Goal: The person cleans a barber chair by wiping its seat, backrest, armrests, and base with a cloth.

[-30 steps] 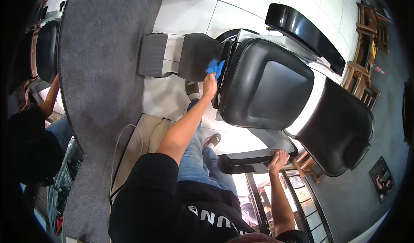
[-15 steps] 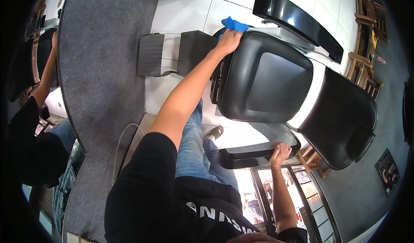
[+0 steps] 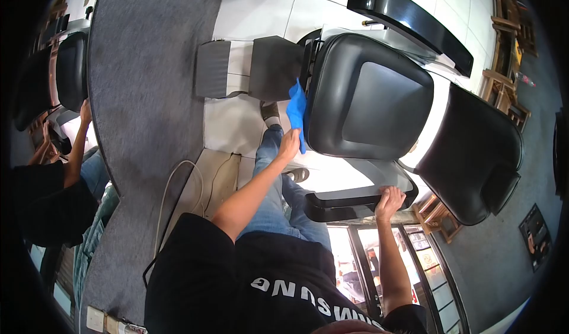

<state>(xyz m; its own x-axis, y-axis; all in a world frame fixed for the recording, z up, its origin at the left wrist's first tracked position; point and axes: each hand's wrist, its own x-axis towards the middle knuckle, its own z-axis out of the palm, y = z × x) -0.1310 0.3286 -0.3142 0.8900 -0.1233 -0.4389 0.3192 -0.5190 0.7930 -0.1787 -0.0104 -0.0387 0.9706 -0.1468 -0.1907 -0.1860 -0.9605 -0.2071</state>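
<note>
A bright blue cloth (image 3: 297,110) hangs in my left hand (image 3: 290,144), whose fingers are closed on its lower part. The cloth lies against the near front side of a black padded chair seat (image 3: 379,100). My right hand (image 3: 390,201) is wrapped over the rear end of the chair's near armrest (image 3: 349,205), thumb and fingers curled round its edge. The black backrest (image 3: 471,156) leans away to the right. On the far side is the other glossy black armrest (image 3: 409,26). A dark grey footrest (image 3: 275,68) sticks out at the left.
A grey-topped counter (image 3: 154,97) runs along the left, beside a mirror (image 3: 56,120) reflecting the chair and my arms. A pale cable (image 3: 172,183) loops by its edge. Wooden stools (image 3: 504,91) stand against the far wall. White tiles (image 3: 255,11) cover the floor.
My left hand has moved with the blue cloth from the seat's far front corner back toward me, along the front side. My right hand stays on the armrest.
</note>
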